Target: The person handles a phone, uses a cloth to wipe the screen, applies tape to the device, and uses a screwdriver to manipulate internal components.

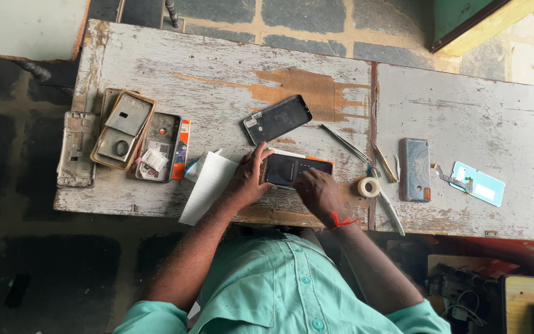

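Note:
A dark phone screen [292, 168] lies flat on an orange-edged box near the front edge of a worn wooden table [217, 68]. My left hand [248, 178] grips the screen's left end, thumb on top. My right hand [317, 190], with a red thread at the wrist, presses its fingers on the screen's lower right part. A black phone back cover [277, 119] rests just beyond, tilted.
At the left lie several phone frames and back shells [122, 128]. White paper [208, 185] overhangs the front edge. Tweezers [345, 142], a tape roll [368, 187], a blue-grey phone case [414, 169] and a light-blue card [478, 183] lie to the right.

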